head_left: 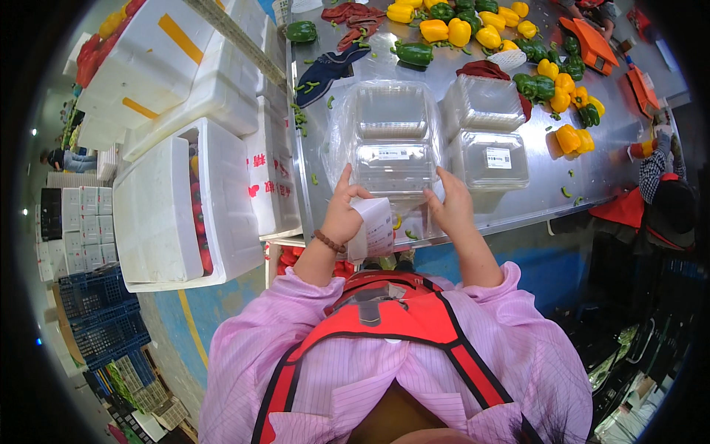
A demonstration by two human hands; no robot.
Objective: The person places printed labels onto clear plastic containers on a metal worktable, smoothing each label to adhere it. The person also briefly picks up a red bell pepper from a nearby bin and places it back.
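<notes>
My left hand point(343, 213) holds a folded strip of white labels point(376, 231) under its thumb, with the index finger stretched toward the clear plastic bag. At the front right corner of the clear boxes is my right hand point(452, 207), thumb and index finger apart, its fingertips at the bag's edge. Between my hands stands a clear plastic box point(403, 176) bearing a white label point(388, 154). Behind it sits another clear box point(390, 111); thin clear plastic film point(342, 118) surrounds both. Whether my right fingertips pinch the film cannot be made out.
To the right are more stacked clear boxes point(484, 107) and a labelled one point(473, 172). Yellow peppers point(458, 31) and green peppers point(414, 53) lie on the metal table point(325, 152). White foam boxes point(159, 214) stand left. A co-worker's checked sleeve point(657, 170) shows far right.
</notes>
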